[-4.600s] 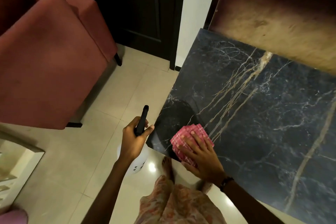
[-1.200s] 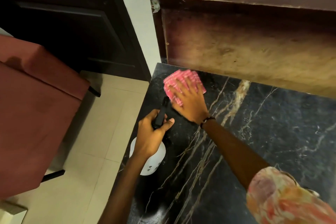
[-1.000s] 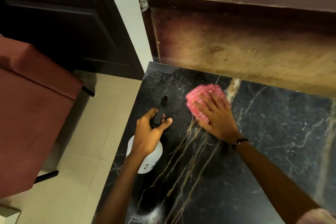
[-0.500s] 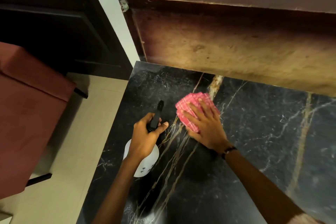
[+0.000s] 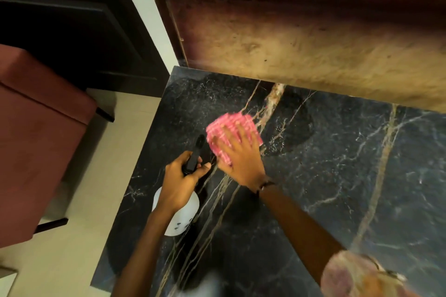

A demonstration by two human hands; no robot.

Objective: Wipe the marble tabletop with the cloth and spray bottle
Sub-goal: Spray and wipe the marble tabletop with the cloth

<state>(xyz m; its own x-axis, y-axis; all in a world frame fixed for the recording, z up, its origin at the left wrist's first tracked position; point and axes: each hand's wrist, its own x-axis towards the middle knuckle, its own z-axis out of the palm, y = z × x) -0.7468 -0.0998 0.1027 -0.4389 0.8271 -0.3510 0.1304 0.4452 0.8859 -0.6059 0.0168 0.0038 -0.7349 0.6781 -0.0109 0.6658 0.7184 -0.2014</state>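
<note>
My right hand (image 5: 241,159) lay flat, fingers (image 5: 237,131) spread and pressed down on the pink checked cloth (image 5: 230,132), which sat bunched under my palm on the black marble tabletop (image 5: 325,176), its far edge poking out beyond my fingertips. Just to the left of that, my left hand (image 5: 179,183) was clenched around the black head of the spray bottle (image 5: 183,212), thumb hooked over toward the cloth, the nozzle pointing away from me and nearly reaching the cloth's near-left corner. The bottle's white body hung below my wrist, over the slab near its left edge; whether it touched the stone I couldn't tell. A dark band (image 5: 265,184) circled my right wrist. Pale gold veins ran through the marble under and past both hands. Beyond the cloth, a worn wooden panel (image 5: 301,38) rose at the back of the slab. Off to the left of my left hand lay cream floor tiles (image 5: 79,236), a reddish upholstered chair (image 5: 36,140), and a dark door (image 5: 72,31) behind it.
</note>
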